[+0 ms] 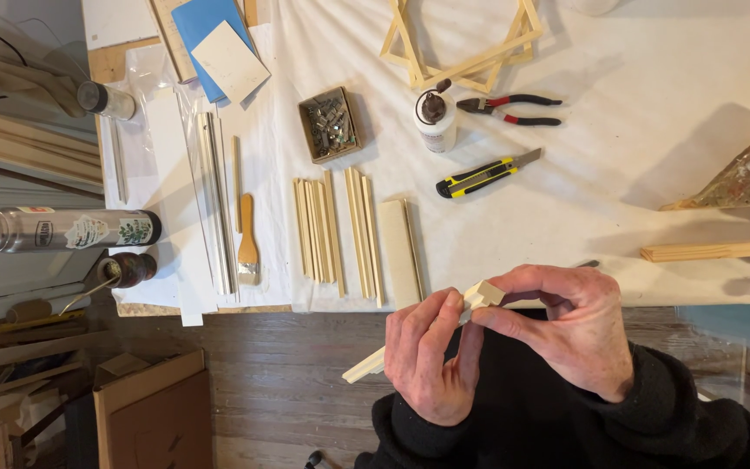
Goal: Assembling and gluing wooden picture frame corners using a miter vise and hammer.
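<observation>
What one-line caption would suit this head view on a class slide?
Both hands, left hand and right hand, hold a pale wooden strip above a cloth-covered table with a utility knife, pliers and glue bottle.

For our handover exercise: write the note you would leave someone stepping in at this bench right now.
Left hand and right hand both grip one pale wooden strip over the table edge, fingers at its notched end.
More wooden strips lie sorted on the white cloth, with glue bottle, utility knife, pliers, brush.
Done: assembled frames at the far edge.
Left: the loose strips remain unjoined.
</observation>
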